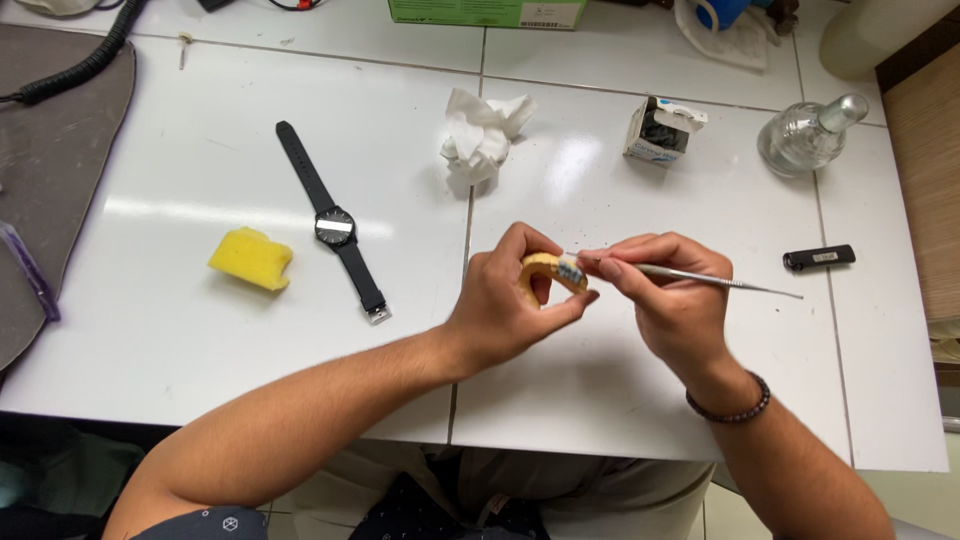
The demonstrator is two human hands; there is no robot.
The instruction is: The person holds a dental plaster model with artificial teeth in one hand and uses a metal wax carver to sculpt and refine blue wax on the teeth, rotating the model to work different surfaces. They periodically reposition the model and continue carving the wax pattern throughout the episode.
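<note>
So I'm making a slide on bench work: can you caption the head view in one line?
Left hand holds a yellow tooth model while the right hand works on it with a thin metal tool over a white table.

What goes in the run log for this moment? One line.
left hand: holds yellow dental cast | right hand: metal tool tip on cast | surface: white table

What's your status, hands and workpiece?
Left hand grips yellow dental cast. Right hand holds thin metal tool, tip at cast. Nothing between them.
</note>
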